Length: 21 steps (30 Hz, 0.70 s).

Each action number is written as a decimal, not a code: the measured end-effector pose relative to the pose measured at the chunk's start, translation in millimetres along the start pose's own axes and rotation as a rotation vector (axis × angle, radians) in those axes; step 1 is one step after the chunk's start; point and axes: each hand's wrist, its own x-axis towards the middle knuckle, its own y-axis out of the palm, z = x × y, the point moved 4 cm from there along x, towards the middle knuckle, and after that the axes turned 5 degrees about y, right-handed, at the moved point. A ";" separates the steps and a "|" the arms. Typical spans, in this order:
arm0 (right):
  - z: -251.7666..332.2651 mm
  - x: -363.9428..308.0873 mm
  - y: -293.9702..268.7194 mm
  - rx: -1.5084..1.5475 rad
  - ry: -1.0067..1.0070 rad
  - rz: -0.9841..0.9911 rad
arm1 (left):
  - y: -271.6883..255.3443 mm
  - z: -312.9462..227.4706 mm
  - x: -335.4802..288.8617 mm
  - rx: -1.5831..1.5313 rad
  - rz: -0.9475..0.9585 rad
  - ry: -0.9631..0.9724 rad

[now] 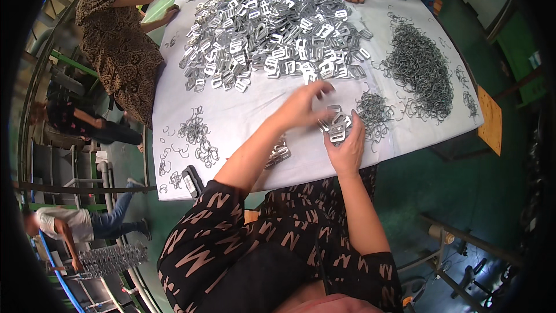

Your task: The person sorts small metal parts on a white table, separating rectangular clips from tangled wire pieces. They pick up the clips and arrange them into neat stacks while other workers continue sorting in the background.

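While a few silver buckles (337,132) sit clamped between thumb and fingers of the right hand (347,152) above the white table (231,107), the blurred left hand (300,107) holds its fingers apart just beside them; wire hooks (373,111) lie near, a large buckle pile (278,23) beyond.

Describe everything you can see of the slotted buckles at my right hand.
The slotted buckles look like shiny, silvery metal: flat, rounded frames with open slots. Several overlap, tilted at differing angles; I can't count them. The grip of the right hand surrounds them between thumb and fingers, just left of a small heap of wire hooks. Whether they touch the white table covering or the blurred left hand is unclear.
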 end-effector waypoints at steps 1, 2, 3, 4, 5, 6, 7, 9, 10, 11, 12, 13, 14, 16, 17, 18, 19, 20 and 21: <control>-1.1 -0.3 2.5 -0.002 -0.021 -0.006 | -5.7 22.9 4.4 0.122 -0.110 -0.030; -1.9 0.2 3.4 -0.007 -0.041 -0.017 | -12.9 28.9 9.4 0.360 -0.188 -0.136; -1.2 0.2 3.2 -0.006 -0.044 -0.013 | -13.3 38.0 11.7 0.417 -0.179 -0.149; -1.3 -0.3 2.5 -0.006 -0.046 -0.011 | -12.8 45.1 13.8 0.474 -0.170 -0.161; -1.1 -0.3 2.2 -0.006 -0.050 -0.007 | -12.2 50.8 14.6 0.531 -0.161 -0.174; -1.0 0.3 3.1 0.005 -0.063 -0.011 | -12.1 54.2 13.9 0.513 -0.187 -0.151; -0.1 0.1 2.9 0.000 -0.059 -0.007 | -11.7 57.8 14.3 0.456 -0.174 -0.202; 4.0 0.8 1.7 -0.007 -0.055 0.004 | -12.2 65.5 13.7 0.343 -0.151 -0.307; 3.8 0.7 0.8 -0.004 -0.044 -0.001 | -11.8 59.5 13.6 0.219 -0.139 -0.355; 3.5 0.8 0.2 -0.001 -0.033 -0.005 | -7.4 54.0 14.4 0.006 -0.071 -0.338; 3.1 1.0 0.1 0.004 -0.023 -0.008 | -2.8 48.3 14.8 -0.207 -0.003 -0.319; 2.4 0.6 -0.4 0.005 -0.013 -0.019 | 2.8 39.4 14.7 -0.422 0.066 -0.297; 2.6 1.1 -0.3 0.011 -0.004 -0.026 | 7.4 24.2 13.9 -0.480 0.160 -0.293; 3.9 2.2 -0.9 0.026 -0.001 -0.024 | 22.6 8.8 11.2 -0.398 0.258 -0.119; 5.7 2.9 -1.2 0.035 -0.006 -0.016 | 26.2 0.9 9.4 -0.299 0.265 0.007; 7.3 3.2 -1.1 0.046 -0.012 -0.006 | 22.9 -0.2 6.7 -0.295 0.204 -0.043; 5.3 2.5 0.0 0.029 -0.011 0.004 | 19.2 -4.1 6.6 -0.294 0.149 -0.091; 2.4 1.3 2.4 0.014 -0.012 0.015 | 15.1 -7.2 4.6 -0.291 0.092 -0.139; 0.5 0.5 3.7 -0.001 -0.013 0.027 | 8.4 -8.9 -1.1 -0.162 0.028 -0.180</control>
